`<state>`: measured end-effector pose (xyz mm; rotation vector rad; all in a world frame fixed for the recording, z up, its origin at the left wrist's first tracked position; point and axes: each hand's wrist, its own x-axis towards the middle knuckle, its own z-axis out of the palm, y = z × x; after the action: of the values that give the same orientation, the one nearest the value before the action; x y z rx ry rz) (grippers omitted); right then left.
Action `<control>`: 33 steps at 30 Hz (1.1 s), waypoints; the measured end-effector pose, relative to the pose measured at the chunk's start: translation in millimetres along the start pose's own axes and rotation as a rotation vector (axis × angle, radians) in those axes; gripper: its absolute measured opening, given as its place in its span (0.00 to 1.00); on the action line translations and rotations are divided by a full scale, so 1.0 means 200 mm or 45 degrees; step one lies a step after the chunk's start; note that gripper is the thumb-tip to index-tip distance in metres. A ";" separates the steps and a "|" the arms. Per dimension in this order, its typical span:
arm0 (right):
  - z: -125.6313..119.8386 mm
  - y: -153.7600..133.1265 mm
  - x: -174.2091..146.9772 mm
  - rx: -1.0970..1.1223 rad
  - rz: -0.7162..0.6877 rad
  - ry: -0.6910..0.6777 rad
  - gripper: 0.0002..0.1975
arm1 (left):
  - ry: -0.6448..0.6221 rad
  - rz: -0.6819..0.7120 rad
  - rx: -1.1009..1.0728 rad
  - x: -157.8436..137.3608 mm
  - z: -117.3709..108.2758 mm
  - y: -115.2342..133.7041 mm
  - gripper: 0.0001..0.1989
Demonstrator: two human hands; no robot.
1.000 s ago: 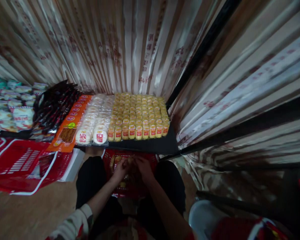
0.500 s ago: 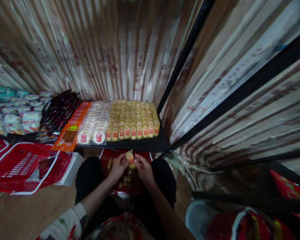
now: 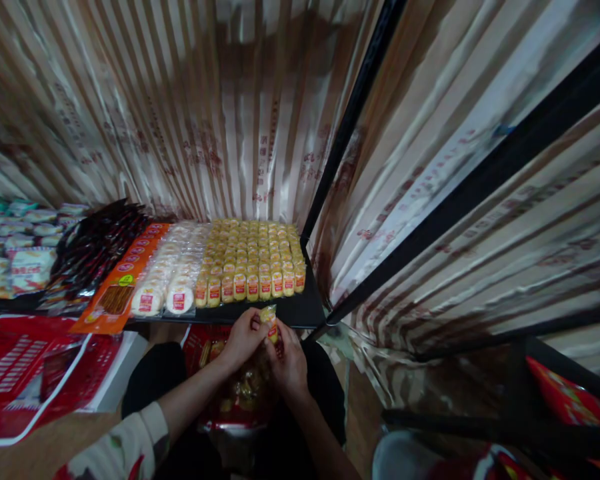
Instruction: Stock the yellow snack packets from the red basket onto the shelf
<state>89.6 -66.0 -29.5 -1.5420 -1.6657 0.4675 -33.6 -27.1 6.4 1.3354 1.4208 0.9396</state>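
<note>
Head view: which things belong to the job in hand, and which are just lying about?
Seem part of the job:
- yellow packet, held by the left hand and right hand
- rows of yellow packets on the black shelf
- red container beneath the hands

Seem just lying about:
- white round packs
- orange packet
- dark packets
</note>
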 end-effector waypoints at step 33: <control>-0.11 0.36 0.94 0.410 0.504 0.236 0.34 | 0.151 0.513 0.503 1.25 0.30 0.69 0.12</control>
<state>164.4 121.2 -11.6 -1.6142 -1.0831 0.7360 70.8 233.0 90.0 1.9403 1.5092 1.0427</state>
